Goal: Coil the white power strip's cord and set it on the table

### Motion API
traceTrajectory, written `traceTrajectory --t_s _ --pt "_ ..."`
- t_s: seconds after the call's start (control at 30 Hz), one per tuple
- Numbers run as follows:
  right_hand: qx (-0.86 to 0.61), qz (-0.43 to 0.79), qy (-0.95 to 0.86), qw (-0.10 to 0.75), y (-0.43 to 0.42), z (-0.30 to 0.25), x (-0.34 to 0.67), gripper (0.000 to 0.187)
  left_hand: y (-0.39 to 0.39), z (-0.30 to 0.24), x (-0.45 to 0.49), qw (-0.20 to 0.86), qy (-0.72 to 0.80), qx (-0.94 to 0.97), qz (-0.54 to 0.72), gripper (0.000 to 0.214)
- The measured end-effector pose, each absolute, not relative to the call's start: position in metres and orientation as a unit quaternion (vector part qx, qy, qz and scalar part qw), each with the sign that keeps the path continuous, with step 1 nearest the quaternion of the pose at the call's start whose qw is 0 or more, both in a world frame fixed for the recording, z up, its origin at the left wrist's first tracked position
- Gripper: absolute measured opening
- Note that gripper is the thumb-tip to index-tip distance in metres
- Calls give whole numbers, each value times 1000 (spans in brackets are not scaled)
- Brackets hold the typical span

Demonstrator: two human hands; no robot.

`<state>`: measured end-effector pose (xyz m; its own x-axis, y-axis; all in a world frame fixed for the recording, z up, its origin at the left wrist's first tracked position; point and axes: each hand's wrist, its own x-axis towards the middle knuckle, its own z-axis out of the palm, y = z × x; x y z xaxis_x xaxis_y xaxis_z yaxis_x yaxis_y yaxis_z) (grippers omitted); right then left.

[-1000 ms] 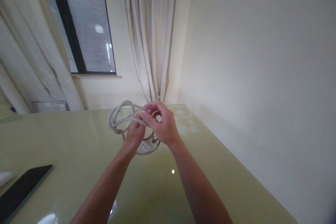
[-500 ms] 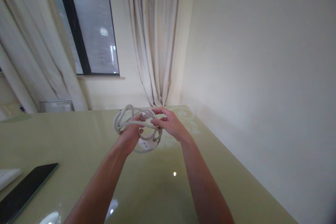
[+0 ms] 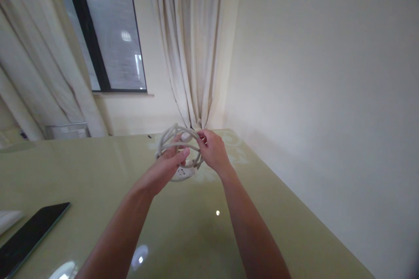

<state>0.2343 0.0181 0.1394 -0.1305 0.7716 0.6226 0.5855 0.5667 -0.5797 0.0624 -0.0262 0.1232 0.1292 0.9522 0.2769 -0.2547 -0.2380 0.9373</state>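
Note:
A white power cord (image 3: 170, 137) is bundled into loose loops above a glossy olive-green table (image 3: 203, 235), with its white socket block (image 3: 182, 173) hanging at the bottom of the bundle. My left hand (image 3: 168, 163) is closed around the loops from the left and below. My right hand (image 3: 212, 151) pinches a strand at the right side of the bundle, fingers closed on it. Both forearms reach in from the bottom of the view.
A black flat tablet-like slab (image 3: 29, 237) lies at the table's left edge, with a white object (image 3: 8, 219) beside it. Cream curtains (image 3: 193, 43) and a dark-framed window (image 3: 104, 30) stand behind; a plain wall (image 3: 327, 96) runs along the right.
The loops have been drawn tighter and the bundle has shifted right and slightly away. My right hand moved from over the top of the loops to the bundle's right side.

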Motion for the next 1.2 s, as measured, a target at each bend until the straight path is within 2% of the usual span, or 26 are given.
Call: traceTrajectory --t_s 0.13,0.27,0.37,0.53,0.6,0.77,0.93,1.07,1.2 --pt "-490 103 -731 464 18 137 231 17 -28 136 67 597 309 422 608 52" --pt "-531 89 -728 425 16 133 223 15 -25 141 71 624 335 342 617 31" --pt "-567 60 -728 381 15 131 218 15 -23 137 69 626 351 345 605 33" --pt "-590 29 -727 349 13 132 216 24 -19 129 71 590 360 387 611 22" --pt "-587 36 -727 356 13 133 217 27 -18 129 74 573 348 396 627 16" --pt "-527 121 -716 442 23 128 222 22 -22 133 74 567 318 405 643 32" --pt "-484 226 -681 501 33 118 222 15 -26 136 67 583 373 372 619 41" --pt "-474 226 -674 520 35 115 218 8 -26 137 63 575 382 387 611 42" --pt "-462 221 -668 539 34 116 216 10 -28 140 64 559 371 407 620 43"
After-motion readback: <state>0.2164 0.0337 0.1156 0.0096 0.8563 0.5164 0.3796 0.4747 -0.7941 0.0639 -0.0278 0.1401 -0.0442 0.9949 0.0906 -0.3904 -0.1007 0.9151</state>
